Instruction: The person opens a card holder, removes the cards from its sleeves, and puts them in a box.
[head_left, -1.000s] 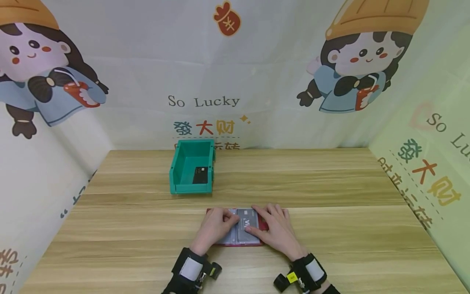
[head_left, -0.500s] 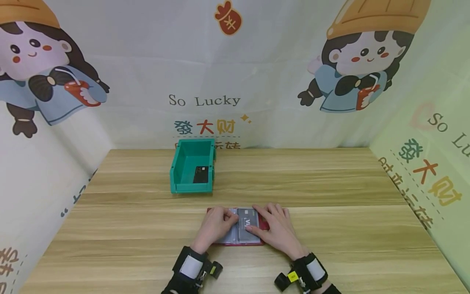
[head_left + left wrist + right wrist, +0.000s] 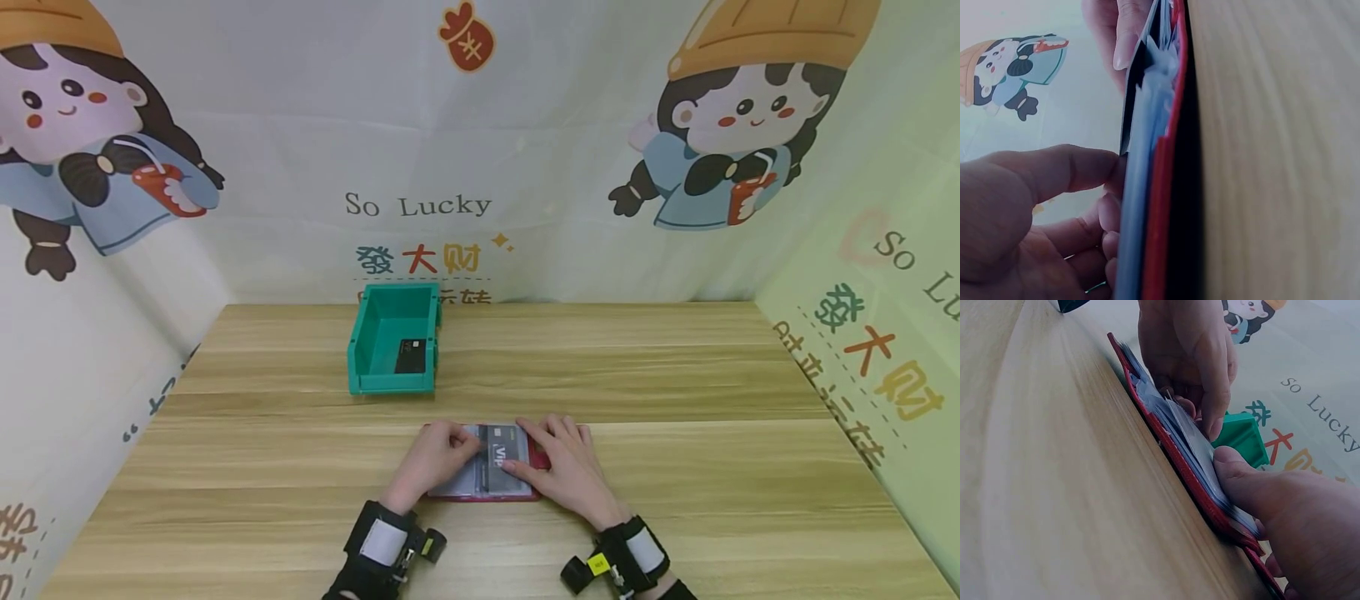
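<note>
A red card holder (image 3: 538, 457) lies open on the table, its clear plastic sleeves (image 3: 459, 487) spread out. One sleeve contains a dark grey card (image 3: 512, 442) printed "VIP", whose left edge pokes out toward my left hand (image 3: 431, 462). Thumb and index finger of that hand pinch this edge, as the left wrist view shows from the side. My right hand (image 3: 567, 471) lies spread over the holder's right part. Its thumb (image 3: 1232, 464) presses on the sleeved card, while the other fingers reach to the far edge.
Behind the holder, to the left, stands a green bin (image 3: 392, 385) with a black card (image 3: 410, 357) in it. The wooden table (image 3: 637, 367) is bordered by printed cloth walls at the back and sides.
My left hand has shifted slightly left, drawing the grey card with it, so a dark strip shows at the sleeve's left edge. The right hand has stayed in place.
</note>
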`<act>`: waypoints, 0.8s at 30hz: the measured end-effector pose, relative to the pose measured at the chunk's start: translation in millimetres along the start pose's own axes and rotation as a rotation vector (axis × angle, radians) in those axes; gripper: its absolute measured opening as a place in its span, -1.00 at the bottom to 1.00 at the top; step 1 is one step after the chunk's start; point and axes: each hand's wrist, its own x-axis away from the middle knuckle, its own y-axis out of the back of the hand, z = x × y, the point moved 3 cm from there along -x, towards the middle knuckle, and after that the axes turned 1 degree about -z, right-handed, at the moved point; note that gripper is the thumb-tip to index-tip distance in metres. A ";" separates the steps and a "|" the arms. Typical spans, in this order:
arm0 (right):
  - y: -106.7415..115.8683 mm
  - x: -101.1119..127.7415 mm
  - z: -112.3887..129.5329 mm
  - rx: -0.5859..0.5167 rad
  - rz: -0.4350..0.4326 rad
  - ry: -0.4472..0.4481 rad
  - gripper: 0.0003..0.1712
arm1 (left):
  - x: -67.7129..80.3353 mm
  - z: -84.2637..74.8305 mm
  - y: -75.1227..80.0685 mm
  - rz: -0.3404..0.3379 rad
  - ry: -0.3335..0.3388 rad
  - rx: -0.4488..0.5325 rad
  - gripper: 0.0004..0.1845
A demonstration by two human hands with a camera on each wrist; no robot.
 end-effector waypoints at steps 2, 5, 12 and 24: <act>-0.2 0.2 -0.1 0.002 0.004 -0.001 -0.22 | 0.7 -1.0 -0.2 -0.003 0.004 -0.005 -0.76; -0.2 0.3 -0.1 0.003 0.009 -0.002 -0.22 | 1.0 -2.2 -2.1 -0.015 -0.001 -0.025 -0.66; -0.3 -0.1 -0.5 0.002 0.010 -0.004 -0.22 | -0.5 -0.7 -4.6 -0.030 0.010 -0.054 -0.67; 0.8 0.1 0.7 0.005 0.005 0.002 -0.22 | -2.9 9.3 4.3 0.030 0.013 -0.016 -0.70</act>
